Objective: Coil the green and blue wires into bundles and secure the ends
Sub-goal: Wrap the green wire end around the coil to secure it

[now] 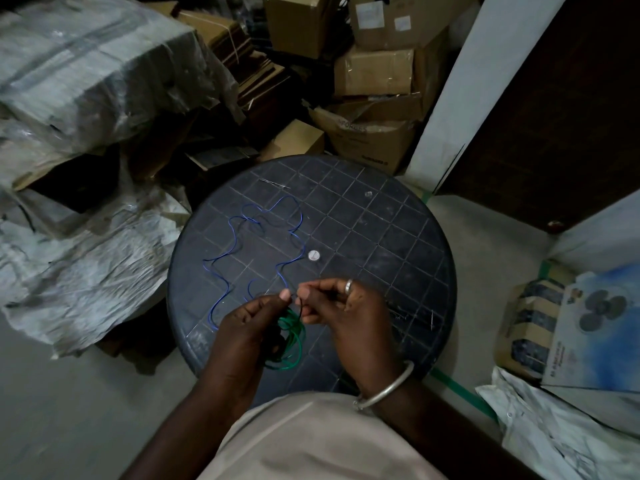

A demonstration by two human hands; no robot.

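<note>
Holding the green wire (pixel 289 336) in a round bundle, the person works just above the near edge of the round dark desk (pixel 381 237). The green wire looks already looped many times, so its coiling seems mostly done. What seems left for it is tying off the end, and that looks like the step going on now.

The blue wire (pixel 252 244) is not coiled at all. It lies loose and wavy on the far left part of the desk, well apart from the green bundle except for its near end, which comes close to the hands. So I think about half the job is left: finish the green end, then coil the blue one and tie it too.

The left hand (pixel 249 327) is curled closed around the green loops, with the thumb pressed up near the top of the bundle. The right hand (pixel 341 306) has its fingers bent in and pinches something thin at the top of the bundle, likely the wire's end. It is too small and dark to tell for sure. The fingertips of both hands almost touch.

A small white round thing (pixel 313 255) sits on the desk just past the hands.
</note>
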